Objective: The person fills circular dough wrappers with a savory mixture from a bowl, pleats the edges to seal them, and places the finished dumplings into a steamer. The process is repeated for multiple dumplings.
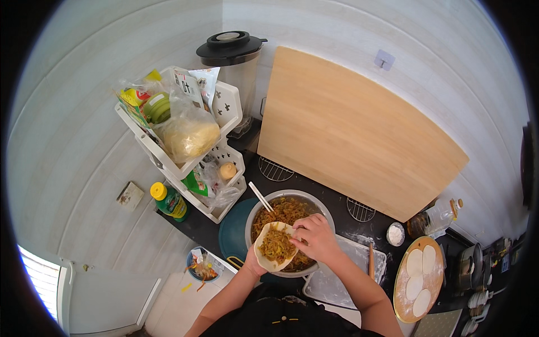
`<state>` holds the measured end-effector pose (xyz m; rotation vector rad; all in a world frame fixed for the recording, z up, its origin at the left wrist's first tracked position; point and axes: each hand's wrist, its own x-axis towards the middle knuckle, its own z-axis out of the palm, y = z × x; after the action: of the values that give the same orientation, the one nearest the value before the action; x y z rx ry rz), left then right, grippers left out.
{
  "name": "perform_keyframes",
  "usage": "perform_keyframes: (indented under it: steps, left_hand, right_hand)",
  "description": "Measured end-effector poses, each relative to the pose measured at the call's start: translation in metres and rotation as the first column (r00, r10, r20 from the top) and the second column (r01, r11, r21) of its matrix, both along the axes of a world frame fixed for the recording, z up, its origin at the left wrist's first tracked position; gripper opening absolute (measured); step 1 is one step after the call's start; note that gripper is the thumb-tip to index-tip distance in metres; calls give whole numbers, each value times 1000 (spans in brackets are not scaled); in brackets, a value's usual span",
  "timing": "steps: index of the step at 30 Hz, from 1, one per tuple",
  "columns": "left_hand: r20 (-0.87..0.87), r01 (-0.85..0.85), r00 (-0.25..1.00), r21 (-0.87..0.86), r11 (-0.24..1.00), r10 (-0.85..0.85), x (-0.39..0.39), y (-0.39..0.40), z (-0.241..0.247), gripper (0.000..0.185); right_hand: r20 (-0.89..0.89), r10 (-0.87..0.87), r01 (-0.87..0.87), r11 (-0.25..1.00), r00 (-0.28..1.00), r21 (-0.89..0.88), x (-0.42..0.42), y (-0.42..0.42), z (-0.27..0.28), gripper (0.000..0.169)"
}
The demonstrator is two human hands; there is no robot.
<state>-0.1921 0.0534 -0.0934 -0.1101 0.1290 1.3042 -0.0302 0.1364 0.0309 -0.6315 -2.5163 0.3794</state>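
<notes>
Cupped under a round dough wrapper (269, 263), my left hand (253, 262) holds it above the near part of a steel bowl (326, 210). Shredded filling (276, 245) is heaped in the wrapper. My right hand (313, 238) pinches the wrapper's right edge between thumb and fingers. More shredded filling (290, 207) fills the bowl, and a pair of white chopsticks (260, 196) leans in it at the upper left. Right of the bowl lies a floured tray (337, 284) with a wooden rolling pin (371, 261). Several flat dough wrappers (414, 287) rest on a round floured board (402, 290) farther right.
A large wooden board (358, 130) leans on the wall behind. White stacked baskets (229, 107) with bags and a green-yellow bottle (172, 204) stand left. A small bowl of white powder (395, 234) and a glass jar (438, 217) stand right. A waste bin (196, 274) is below left.
</notes>
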Motion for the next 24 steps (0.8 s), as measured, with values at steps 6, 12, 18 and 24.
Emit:
perform_keyframes:
  steps: [6, 12, 18, 24]
  left_hand:
    - [-37, -26, 999, -10, 1000, 26, -1, 0, 5, 46]
    - [-32, -97, 995, -28, 995, 96, 0, 3, 13, 46]
    - [-55, -175, 983, -14, 985, 174, 8, 9, 20, 48]
    - [-47, -201, 979, -23, 979, 200, 24, 13, 28, 50]
  right_hand:
    - [43, 31, -27, 995, 999, -92, 6, 4, -8, 16]
    - [-169, -282, 208, 911, 945, -357, 4, -10, -25, 42]
    - [-405, -385, 34, 758, 829, -651, 5, -50, -112, 69]
    - [-580, -389, -85, 775, 716, -626, -26, -69, -109, 90]
